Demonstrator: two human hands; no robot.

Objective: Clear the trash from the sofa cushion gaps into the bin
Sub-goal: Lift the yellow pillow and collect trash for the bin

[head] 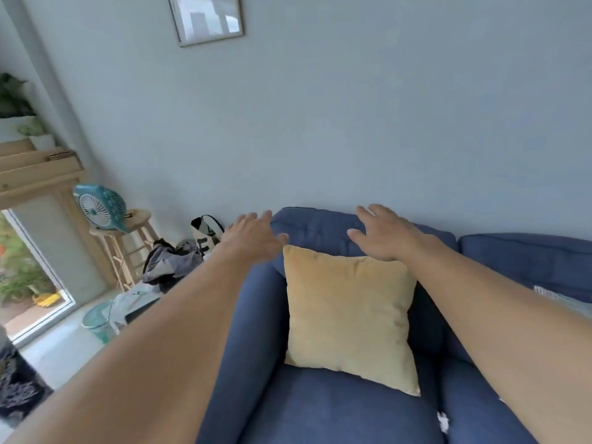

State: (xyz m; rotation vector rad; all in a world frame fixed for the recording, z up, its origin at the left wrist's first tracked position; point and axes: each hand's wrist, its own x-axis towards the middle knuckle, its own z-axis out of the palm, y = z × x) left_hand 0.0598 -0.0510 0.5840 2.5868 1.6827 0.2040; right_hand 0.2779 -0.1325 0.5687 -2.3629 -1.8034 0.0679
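A blue sofa (pixel 336 411) fills the lower right. A yellow cushion (pixel 349 312) leans upright against its back. My left hand (pixel 253 235) hovers above the cushion's upper left corner, fingers spread and straight, holding nothing. My right hand (pixel 381 235) is spread over the cushion's upper right edge, against the sofa back, also holding nothing. A small white scrap of trash (pixel 443 423) sticks out of the gap between the two seat cushions at the bottom. A teal mesh bin (pixel 97 323) stands on the floor to the left of the sofa.
A wooden stool (pixel 128 241) with a teal fan (pixel 99 206) stands by the wall at left. Bags and clothes (pixel 179 261) are piled beside the sofa arm. A glass door (pixel 28 277) is at far left. A patterned cushion (pixel 563 299) shows at the right edge.
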